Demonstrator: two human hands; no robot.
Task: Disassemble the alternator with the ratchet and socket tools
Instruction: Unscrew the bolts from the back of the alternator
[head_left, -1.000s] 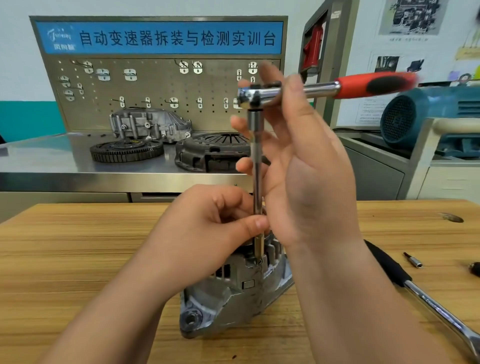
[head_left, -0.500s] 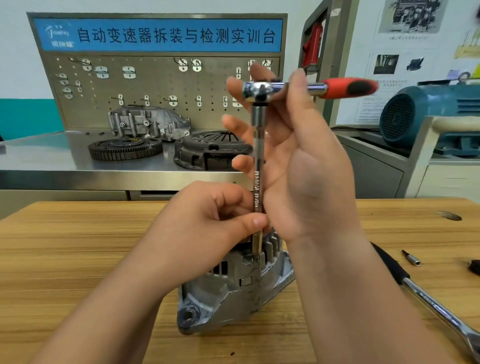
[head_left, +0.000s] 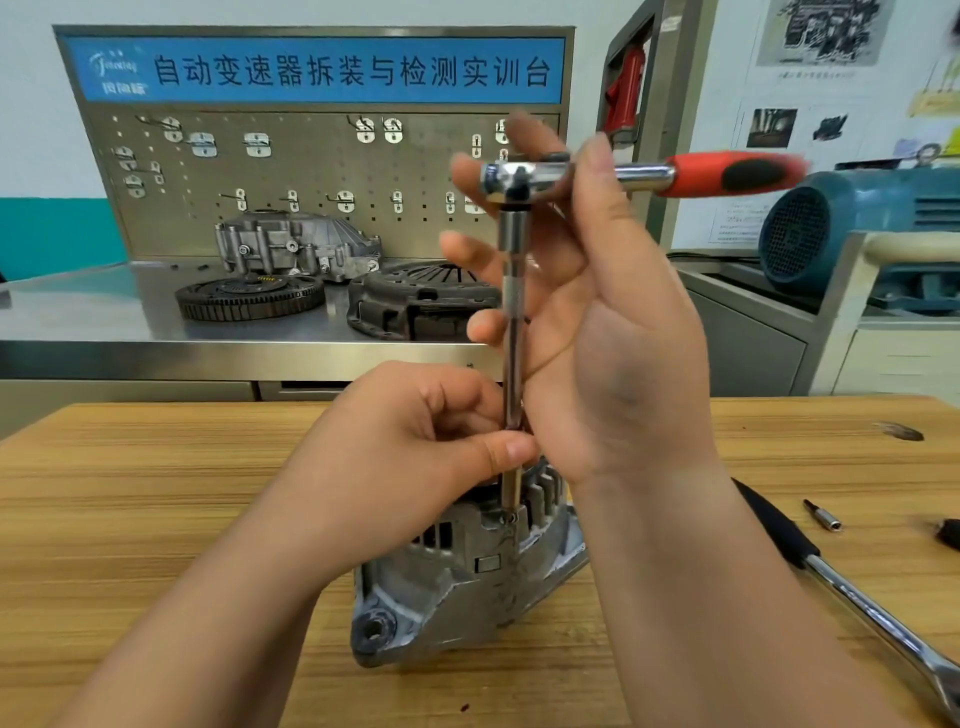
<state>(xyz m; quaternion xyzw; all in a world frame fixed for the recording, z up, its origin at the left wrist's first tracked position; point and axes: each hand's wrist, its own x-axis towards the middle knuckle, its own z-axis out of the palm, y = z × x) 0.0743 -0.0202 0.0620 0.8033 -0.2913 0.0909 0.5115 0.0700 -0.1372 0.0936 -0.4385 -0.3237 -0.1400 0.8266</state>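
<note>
Two hands work the grey finned alternator (head_left: 467, 582): left hand (head_left: 415, 441) pinches the extension bar (head_left: 511, 332), right hand (head_left: 597, 312) loosely fingers the ratchet (head_left: 644, 174).

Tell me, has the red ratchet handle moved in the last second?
Yes. The ratchet handle first swung away from the blue motor, then back toward it, pointing right. The right hand is on the ratchet head; the left hand pinches the extension bar.

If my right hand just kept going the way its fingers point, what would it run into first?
The right hand points up and away, fingers around the ratchet head. Past that, probably the pegboard behind the steel bench, though depth is unclear.
</note>
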